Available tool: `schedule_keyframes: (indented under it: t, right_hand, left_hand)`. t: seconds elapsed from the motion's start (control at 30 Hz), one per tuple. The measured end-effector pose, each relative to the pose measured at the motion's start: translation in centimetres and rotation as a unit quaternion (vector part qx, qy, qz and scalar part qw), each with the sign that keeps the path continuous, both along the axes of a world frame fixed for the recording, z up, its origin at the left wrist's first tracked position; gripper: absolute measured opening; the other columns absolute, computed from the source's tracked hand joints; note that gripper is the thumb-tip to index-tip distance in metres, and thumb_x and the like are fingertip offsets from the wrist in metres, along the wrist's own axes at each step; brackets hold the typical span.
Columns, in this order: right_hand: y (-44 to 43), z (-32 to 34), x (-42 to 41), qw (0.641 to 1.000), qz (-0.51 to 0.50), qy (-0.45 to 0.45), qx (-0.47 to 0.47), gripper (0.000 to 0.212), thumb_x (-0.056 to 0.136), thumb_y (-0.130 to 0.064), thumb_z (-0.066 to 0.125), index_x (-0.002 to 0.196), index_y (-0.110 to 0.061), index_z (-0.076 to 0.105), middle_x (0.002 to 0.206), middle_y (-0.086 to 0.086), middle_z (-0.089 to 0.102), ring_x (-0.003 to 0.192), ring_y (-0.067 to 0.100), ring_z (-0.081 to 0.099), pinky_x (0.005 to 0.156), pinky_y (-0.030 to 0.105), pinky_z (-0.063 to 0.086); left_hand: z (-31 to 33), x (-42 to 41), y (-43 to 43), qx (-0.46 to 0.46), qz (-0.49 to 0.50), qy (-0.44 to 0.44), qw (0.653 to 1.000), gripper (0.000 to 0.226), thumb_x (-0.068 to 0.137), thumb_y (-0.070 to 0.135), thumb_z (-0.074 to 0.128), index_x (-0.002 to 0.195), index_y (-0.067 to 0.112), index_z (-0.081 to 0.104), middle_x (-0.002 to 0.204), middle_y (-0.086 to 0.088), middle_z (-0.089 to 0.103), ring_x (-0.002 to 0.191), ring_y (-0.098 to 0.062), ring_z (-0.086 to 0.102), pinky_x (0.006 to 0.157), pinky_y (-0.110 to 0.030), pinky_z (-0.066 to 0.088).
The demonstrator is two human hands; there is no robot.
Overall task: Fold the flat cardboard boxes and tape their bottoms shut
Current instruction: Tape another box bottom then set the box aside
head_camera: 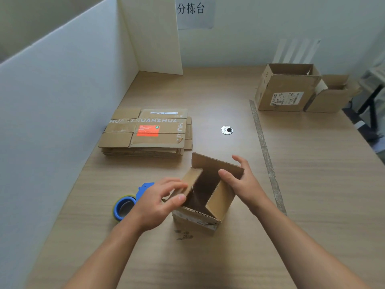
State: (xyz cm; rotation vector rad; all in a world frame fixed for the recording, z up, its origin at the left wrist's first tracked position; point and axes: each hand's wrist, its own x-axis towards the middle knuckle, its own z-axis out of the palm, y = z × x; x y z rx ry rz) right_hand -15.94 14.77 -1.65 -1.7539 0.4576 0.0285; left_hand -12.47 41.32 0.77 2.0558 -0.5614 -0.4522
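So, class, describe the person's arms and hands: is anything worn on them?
Nothing shows as worn. The left hand and right hand are bare: no gloves, rings or watch. Both forearms are bare to the picture's edge, with no sleeve in view.

Open box [220,197]: brown corrugated cardboard, matt; the wavy layer shows at the cut edges.
Stack of flat boxes [145,132], at 10 o'clock from the open box: the same matt cardboard, with a bright orange label.
Tape dispenser [127,199], at 9 o'clock: blue plastic, smooth, a little glossy.
Table [312,174]: light wood-grain top, smooth, with soft sheen.
Grommet [226,130], at 12 o'clock: looks like metal, shiny.
Partition [62,90]: white board, matt and smooth.
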Motion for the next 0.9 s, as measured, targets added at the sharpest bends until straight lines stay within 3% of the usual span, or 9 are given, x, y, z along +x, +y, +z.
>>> schedule_keyframes:
  t: [0.17,0.27,0.37,0.43,0.57,0.63,0.7,0.83,0.9]
  right_hand:
    - [0.0,0.8,0.7,0.988,-0.005,0.009,-0.153,0.085,0.076,-0.040,0.084,0.144,-0.036,0.034,0.123,-0.003,0.040,0.111,0.014,0.044,0.094,0.027,0.040]
    - [-0.1,1.0,0.4,0.985,0.020,-0.023,-0.170,0.067,0.080,-0.030,0.082,0.134,-0.037,0.044,0.117,0.000,0.046,0.103,0.015,0.051,0.089,0.025,0.040]
    - [-0.7,0.4,-0.2,0.987,0.090,-0.031,-0.128,0.040,0.085,-0.027,0.077,0.114,-0.046,0.057,0.118,-0.005,0.057,0.108,0.012,0.057,0.091,0.029,0.046]
    - [-0.8,0.2,-0.8,0.990,0.115,-0.028,-0.073,0.025,0.090,-0.037,0.069,0.111,-0.048,0.064,0.120,-0.013,0.061,0.113,0.004,0.056,0.100,0.033,0.047]
    - [-0.9,-0.2,-1.4,0.996,0.052,-0.005,0.078,0.037,0.100,-0.047,0.051,0.119,-0.021,0.068,0.107,-0.026,0.067,0.111,-0.005,0.059,0.106,0.044,0.047]
    - [-0.7,-0.8,-1.1,0.998,0.037,-0.020,0.037,0.029,0.089,-0.052,0.064,0.109,-0.032,0.072,0.110,-0.020,0.065,0.111,0.000,0.060,0.106,0.045,0.046]
    - [-0.3,-1.8,-1.0,0.997,0.056,-0.019,-0.057,0.023,0.086,-0.040,0.070,0.109,-0.044,0.067,0.117,-0.012,0.061,0.112,0.004,0.057,0.104,0.042,0.046]
    - [0.3,-2.2,-0.4,0.998,0.015,-0.010,-0.066,0.054,0.089,-0.041,0.068,0.139,-0.046,0.049,0.129,-0.007,0.055,0.118,0.012,0.056,0.107,0.039,0.045]
    - [0.1,-2.1,-0.1,0.998,-0.011,0.000,-0.056,0.054,0.091,-0.037,0.068,0.142,-0.042,0.048,0.125,-0.008,0.054,0.115,0.013,0.059,0.105,0.038,0.046]
  left_hand:
    - [1.0,0.8,0.1,0.138,-0.122,0.001,0.983,0.086,0.060,0.093,0.053,0.129,0.042,0.059,0.141,0.035,0.037,0.134,0.014,0.029,0.108,-0.014,0.027]
    - [1.3,1.2,-0.1,0.177,-0.145,-0.020,0.973,0.085,0.062,0.084,0.059,0.136,0.041,0.054,0.143,0.032,0.039,0.134,0.011,0.031,0.112,-0.020,0.029]
    - [0.4,1.7,-1.0,0.151,-0.060,-0.093,0.982,0.079,0.073,0.068,0.059,0.143,0.032,0.048,0.121,0.025,0.053,0.116,0.001,0.048,0.105,-0.031,0.043]
    - [-0.5,1.7,-1.7,0.112,0.006,-0.106,0.988,0.081,0.080,0.049,0.073,0.150,0.036,0.034,0.119,0.019,0.051,0.106,0.000,0.051,0.096,-0.025,0.046]
    - [-2.6,1.1,-2.6,0.033,0.106,-0.083,0.990,0.109,0.075,0.031,0.085,0.145,0.060,0.007,0.128,0.022,0.031,0.100,0.004,0.049,0.076,-0.011,0.045]
    - [-3.3,1.0,-3.0,0.036,0.096,-0.065,0.993,0.099,0.076,0.045,0.080,0.145,0.063,0.011,0.136,0.022,0.027,0.111,0.001,0.048,0.085,-0.018,0.048]
    - [-3.9,1.0,-3.4,0.064,0.060,-0.046,0.995,0.076,0.080,0.059,0.066,0.143,0.058,0.023,0.140,0.014,0.039,0.123,-0.006,0.047,0.102,-0.029,0.045]
    - [-4.5,0.3,-4.1,0.063,0.097,-0.036,0.993,0.063,0.093,0.043,0.063,0.149,0.044,0.033,0.137,0.014,0.048,0.125,-0.003,0.045,0.106,-0.024,0.035]
    - [-4.8,0.1,-4.6,0.052,0.115,-0.031,0.992,0.064,0.093,0.040,0.064,0.150,0.041,0.034,0.137,0.013,0.047,0.126,-0.004,0.045,0.106,-0.022,0.035]
